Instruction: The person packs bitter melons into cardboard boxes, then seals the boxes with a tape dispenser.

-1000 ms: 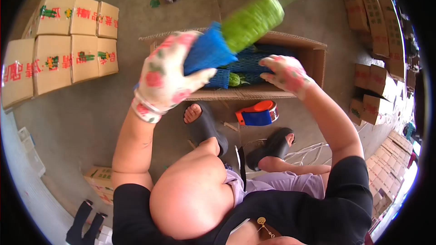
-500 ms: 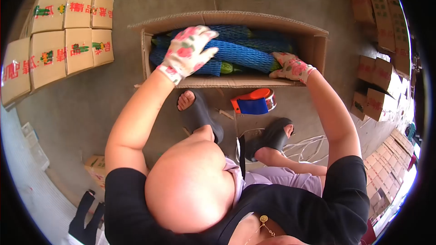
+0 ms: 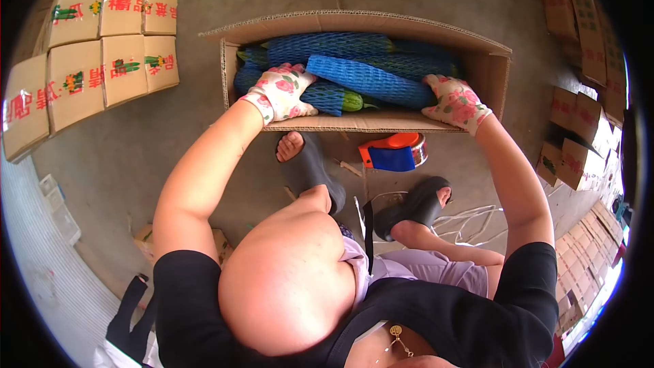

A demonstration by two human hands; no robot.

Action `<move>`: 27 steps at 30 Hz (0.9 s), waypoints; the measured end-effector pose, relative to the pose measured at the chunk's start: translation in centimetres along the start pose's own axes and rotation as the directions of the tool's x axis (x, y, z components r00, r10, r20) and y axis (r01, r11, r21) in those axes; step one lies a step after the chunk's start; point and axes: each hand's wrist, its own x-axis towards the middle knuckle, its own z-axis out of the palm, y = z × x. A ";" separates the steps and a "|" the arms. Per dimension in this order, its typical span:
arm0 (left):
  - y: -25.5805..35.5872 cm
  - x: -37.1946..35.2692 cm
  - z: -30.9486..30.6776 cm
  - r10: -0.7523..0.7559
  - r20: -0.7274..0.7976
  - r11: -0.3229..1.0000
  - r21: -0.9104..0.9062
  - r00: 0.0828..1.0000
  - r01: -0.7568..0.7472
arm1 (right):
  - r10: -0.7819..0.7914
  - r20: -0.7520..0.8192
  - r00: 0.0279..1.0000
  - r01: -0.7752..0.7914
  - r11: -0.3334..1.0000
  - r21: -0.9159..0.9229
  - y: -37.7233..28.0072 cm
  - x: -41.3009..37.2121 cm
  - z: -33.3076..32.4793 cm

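Several green cucumbers in blue foam net sleeves lie in an open cardboard box [image 3: 501, 88]. My left hand [image 3: 283, 92], in a white glove with a red floral print, curls over the netted cucumbers at the box's left side. Beside its fingertips is the left end of the top netted cucumber [image 3: 368, 82], which slants across the pile. My right hand [image 3: 458, 102], gloved alike, grips that cucumber's right end, its thumb on the near side. Below it, a shorter netted cucumber [image 3: 351, 101] shows a bare green end. Parts of both hands' fingers are hidden among the sleeves.
An orange and blue tape dispenser [image 3: 393, 152] lies on the floor between the box and my feet. White strapping [image 3: 470, 221] is tangled near my right sandal [image 3: 415, 210]. Printed cartons [image 3: 78, 85] are stacked at left, with more cartons [image 3: 575, 123] at right.
My left hand has come down from above the cucumbers onto the left side of the pile. The top cucumber's left end now shows uncovered. My right hand remains at its right end.
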 end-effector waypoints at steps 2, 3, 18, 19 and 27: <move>-0.4 -0.5 0.1 0.038 -0.046 0.998 0.047 0.998 -0.036 | -0.047 -0.041 0.998 0.051 0.993 0.102 -1.1 0.0 -0.8; -0.3 -0.8 -0.1 0.038 -0.047 0.998 0.047 0.998 -0.036 | -0.047 -0.041 0.998 0.051 0.994 0.101 -0.8 -0.1 -1.1; -1.0 -1.0 0.6 0.106 -0.050 0.993 0.053 0.993 -0.103 | -0.047 0.099 0.994 0.069 0.970 -0.234 -4.0 2.0 -2.2; -0.9 -1.2 0.8 0.104 -0.051 0.994 0.047 0.993 -0.102 | -0.018 0.117 0.993 0.045 0.973 -0.225 -3.8 1.5 -2.5; -1.7 -1.0 0.5 0.086 -0.025 0.996 -0.017 0.996 -0.086 | -0.015 -0.172 0.985 0.049 0.979 0.198 -1.3 5.2 -3.1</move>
